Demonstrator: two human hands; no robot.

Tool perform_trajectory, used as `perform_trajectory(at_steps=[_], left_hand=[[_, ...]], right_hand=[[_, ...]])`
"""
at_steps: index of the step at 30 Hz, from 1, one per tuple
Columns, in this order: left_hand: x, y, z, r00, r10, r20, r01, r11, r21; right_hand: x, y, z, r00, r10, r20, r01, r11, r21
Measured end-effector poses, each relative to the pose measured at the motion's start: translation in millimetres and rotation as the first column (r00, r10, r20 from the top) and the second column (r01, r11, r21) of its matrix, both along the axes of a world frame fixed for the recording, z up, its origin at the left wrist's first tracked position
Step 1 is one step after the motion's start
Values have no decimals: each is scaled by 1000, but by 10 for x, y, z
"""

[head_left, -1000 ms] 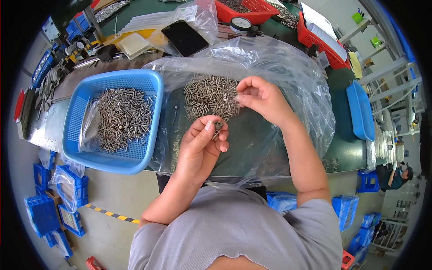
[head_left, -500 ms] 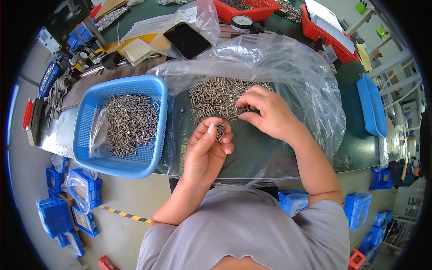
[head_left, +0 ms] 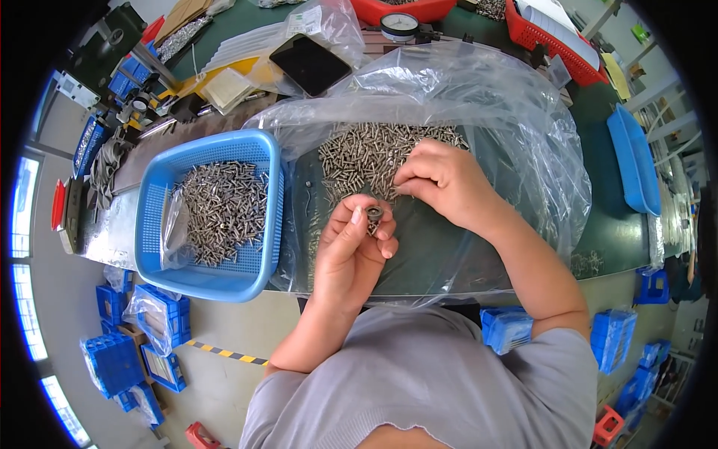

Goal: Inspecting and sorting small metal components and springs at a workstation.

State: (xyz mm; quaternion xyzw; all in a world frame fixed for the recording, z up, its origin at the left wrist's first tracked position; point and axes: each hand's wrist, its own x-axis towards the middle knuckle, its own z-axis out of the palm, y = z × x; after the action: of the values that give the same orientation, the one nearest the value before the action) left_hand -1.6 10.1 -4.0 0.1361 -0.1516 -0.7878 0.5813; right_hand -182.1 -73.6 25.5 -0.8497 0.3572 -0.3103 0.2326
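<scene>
My left hand (head_left: 351, 247) is closed, palm up, around a small round metal ring (head_left: 375, 213) held between thumb and fingers. A few small metal pieces show below the ring, against the curled fingers. My right hand (head_left: 445, 183) is pinched, its fingertips at the near right edge of a pile of small metal pins (head_left: 359, 153). What lies between those fingertips is too small to make out. The pile rests on a clear plastic bag (head_left: 516, 150) spread over the green table (head_left: 441, 262).
At the left stands a blue basket (head_left: 208, 288) with many similar pins and a piece of clear plastic inside. Behind are a black phone (head_left: 310, 65), a dial gauge (head_left: 399, 26) and a red basket (head_left: 557, 49). A blue tray (head_left: 636, 161) sits at the far right.
My right fingertips have closed together beside the pile. My left hand still grips the ring, now turned a little more upward. The whole view has shifted slightly.
</scene>
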Motion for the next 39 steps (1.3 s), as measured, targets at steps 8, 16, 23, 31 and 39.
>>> perform_trajectory(at_steps=[8,16,23,31,39], left_hand=[[-8,12,36,997,13,71,-14,1000,22],[29,24,4,994,54,-91,-52,998,30],[60,-32,-35,952,38,-304,-60,996,-63],[19,-6,-9,982,74,-173,-88,994,-71],[27,38,9,1000,20,-10,-20,1000,-15]], right_hand=[[79,178,238,950,-155,269,-51,777,628],[39,133,137,993,-57,104,37,982,186],[92,151,-29,996,63,68,-67,996,53],[176,248,-64,983,119,-143,-140,978,-154],[114,240,186,983,-27,180,-32,947,319]])
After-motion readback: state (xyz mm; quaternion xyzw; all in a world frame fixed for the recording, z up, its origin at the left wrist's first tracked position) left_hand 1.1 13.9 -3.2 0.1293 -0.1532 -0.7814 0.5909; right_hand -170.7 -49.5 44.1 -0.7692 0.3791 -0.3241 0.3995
